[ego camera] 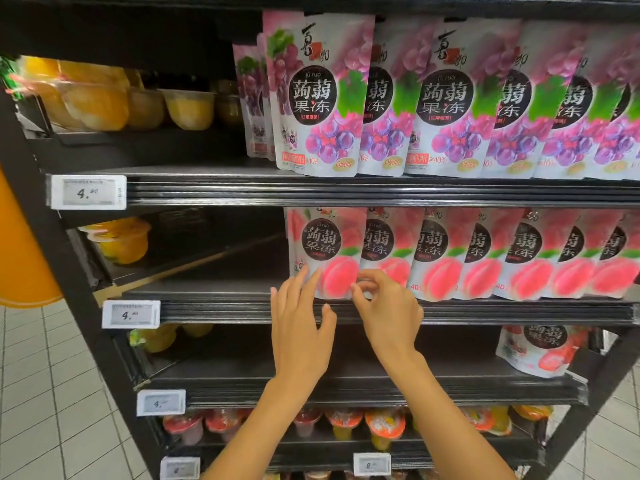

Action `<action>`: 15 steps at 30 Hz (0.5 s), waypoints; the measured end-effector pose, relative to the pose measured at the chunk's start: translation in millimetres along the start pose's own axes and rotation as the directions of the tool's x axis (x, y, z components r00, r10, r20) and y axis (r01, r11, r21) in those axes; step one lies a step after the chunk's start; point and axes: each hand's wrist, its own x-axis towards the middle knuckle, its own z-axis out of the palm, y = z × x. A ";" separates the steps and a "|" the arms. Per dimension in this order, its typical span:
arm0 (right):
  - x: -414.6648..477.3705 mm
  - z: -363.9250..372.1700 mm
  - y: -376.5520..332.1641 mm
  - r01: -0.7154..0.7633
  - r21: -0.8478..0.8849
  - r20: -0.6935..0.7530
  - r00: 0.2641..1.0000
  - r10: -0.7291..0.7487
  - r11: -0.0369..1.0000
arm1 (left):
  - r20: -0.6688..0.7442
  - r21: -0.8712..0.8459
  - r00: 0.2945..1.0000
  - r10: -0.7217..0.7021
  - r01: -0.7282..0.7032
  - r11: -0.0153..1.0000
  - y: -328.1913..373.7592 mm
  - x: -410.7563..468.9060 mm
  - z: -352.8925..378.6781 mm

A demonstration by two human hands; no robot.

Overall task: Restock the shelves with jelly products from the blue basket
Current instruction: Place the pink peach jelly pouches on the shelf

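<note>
1. Two bare hands reach up to the middle shelf (519,311) of a dark store rack. They meet at the leftmost peach jelly pouch (325,254).
2. The left grip (301,327) is apart: its fingers are straight and spread, and the fingertips touch the lower left part of that pouch.
3. The right grip (388,313) has thumb and forefinger curled close together at the pouch's lower right corner. Whether they actually pinch the corner cannot be told.
4. The peach jelly pouch stands upright at the front edge of the middle shelf. It is the left end of a row of peach pouches (526,261) that overlap one another toward the right.
5. On the shelf above stands a row of grape jelly pouches (446,98), also upright and overlapping. Yellow jelly cups (104,102) sit to their left.
6. One yellow cup (121,240) sits at the far left of the middle shelf, well apart from the pouches.
7. A red-fruit pouch (540,351) leans at the right end of the shelf below the hands. Lower still is a row of mixed-colour cups (384,426).
8. White price tags (88,192) are clipped to the shelf edges at the left, and a pale tiled floor (45,393) lies beside the rack.
</note>
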 end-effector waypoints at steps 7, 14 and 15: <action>-2.9 -2.5 4.7 0.045 0.023 -0.011 0.999 -0.045 0.999 | 0.023 -0.024 1.000 0.006 -0.005 1.000 -0.7 -2.1 -1.1; -29.3 -0.6 9.0 0.080 0.178 -0.080 0.995 -0.067 0.981 | -0.065 -0.221 0.998 -0.001 -0.013 0.975 -7.0 -22.9 -13.6; -35.9 1.1 9.8 0.074 0.182 -0.068 0.996 -0.062 0.981 | -0.074 -0.253 0.997 -0.009 -0.010 0.967 -9.9 -29.2 -14.7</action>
